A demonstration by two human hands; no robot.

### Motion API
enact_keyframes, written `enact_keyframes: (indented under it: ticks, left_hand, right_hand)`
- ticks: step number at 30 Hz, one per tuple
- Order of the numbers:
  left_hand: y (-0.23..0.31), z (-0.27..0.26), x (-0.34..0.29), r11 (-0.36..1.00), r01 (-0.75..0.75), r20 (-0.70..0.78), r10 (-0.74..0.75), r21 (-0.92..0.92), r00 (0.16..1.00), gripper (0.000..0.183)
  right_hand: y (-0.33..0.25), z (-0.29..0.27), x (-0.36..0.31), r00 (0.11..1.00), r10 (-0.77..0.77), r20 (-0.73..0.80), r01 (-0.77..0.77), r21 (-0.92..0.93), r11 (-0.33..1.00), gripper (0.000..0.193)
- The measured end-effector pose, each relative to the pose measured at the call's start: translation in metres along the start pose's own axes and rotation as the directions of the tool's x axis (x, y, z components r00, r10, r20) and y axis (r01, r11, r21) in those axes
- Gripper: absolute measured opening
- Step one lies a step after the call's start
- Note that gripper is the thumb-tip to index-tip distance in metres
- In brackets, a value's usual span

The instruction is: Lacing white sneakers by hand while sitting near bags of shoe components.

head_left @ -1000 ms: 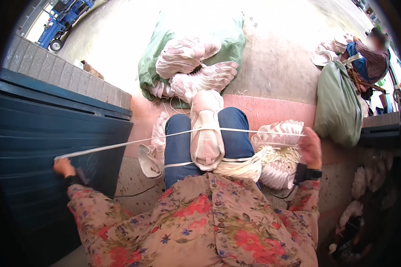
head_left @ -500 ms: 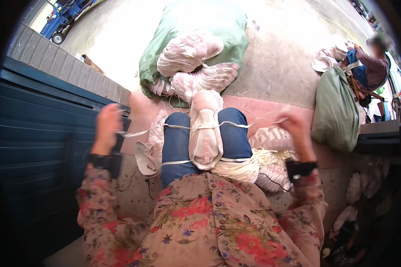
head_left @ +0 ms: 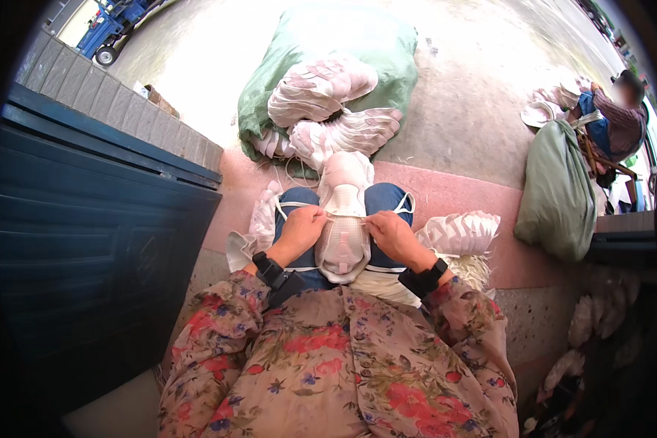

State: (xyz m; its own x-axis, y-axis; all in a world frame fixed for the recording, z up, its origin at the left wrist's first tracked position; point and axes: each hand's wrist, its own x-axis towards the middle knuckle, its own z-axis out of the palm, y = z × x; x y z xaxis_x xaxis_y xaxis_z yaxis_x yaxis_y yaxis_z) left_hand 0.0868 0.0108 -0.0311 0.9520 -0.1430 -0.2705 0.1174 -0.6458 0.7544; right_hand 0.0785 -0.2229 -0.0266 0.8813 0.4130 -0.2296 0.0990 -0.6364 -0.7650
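Cord (head_left: 346,215) that was stretched wide a second ago is now gathered in, left hand (head_left: 306,223) and right hand (head_left: 388,232) each pinching it over the pale shoe upper (head_left: 343,244) between the knees (head_left: 298,196), so it's down to close fingerwork, though any knot's too small to tell.

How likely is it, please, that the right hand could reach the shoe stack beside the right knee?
Probably yes: nothing visible blocks the shoe stack, though the right hand pinches the white cord.
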Motion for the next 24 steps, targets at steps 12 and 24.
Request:
enact_keyframes:
  ticks: [12, 24]
  left_hand:
    - [0.015, 0.000, 0.001, 0.853, -0.253, -0.100, 0.331, 0.456, 0.938, 0.011]
    - [0.025, -0.004, 0.019, 0.636, -0.454, 0.160, 0.465, 0.623, 0.871, 0.008]
  right_hand:
    - [0.014, 0.012, 0.019, 0.924, -0.295, -0.242, 0.211, -0.319, 0.924, 0.014]
    - [-0.009, 0.007, 0.023, 0.952, -0.291, -0.090, 0.184, -0.594, 0.784, 0.009]
